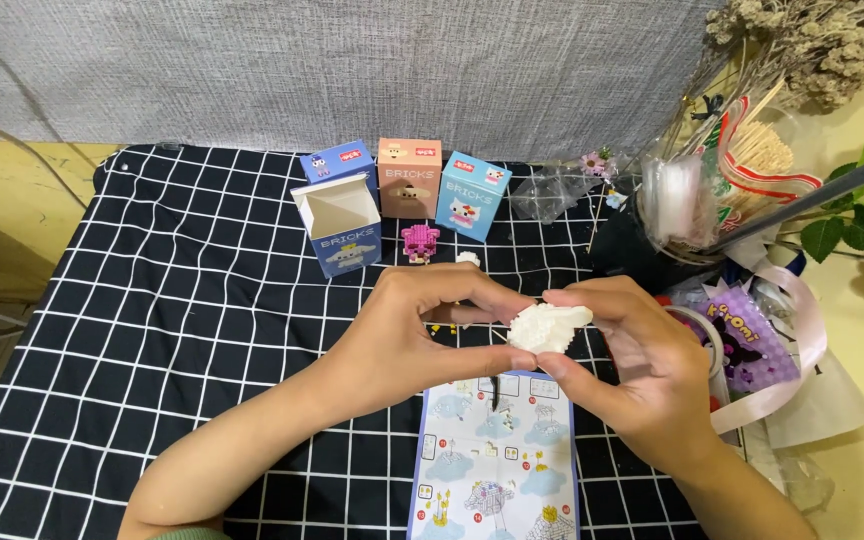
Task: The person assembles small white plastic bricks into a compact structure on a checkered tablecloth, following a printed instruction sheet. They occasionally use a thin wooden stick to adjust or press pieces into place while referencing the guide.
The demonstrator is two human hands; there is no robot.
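White brick model (548, 327), long axis running left to right and tilted up toward the right, sits pinched between both hands above the instruction sheet (497, 460). Left hand (422, 335) and right hand (632, 370) grip it with fingertips, hiding its underside. Open checked cloth (182, 300) lies to the left on the counter.
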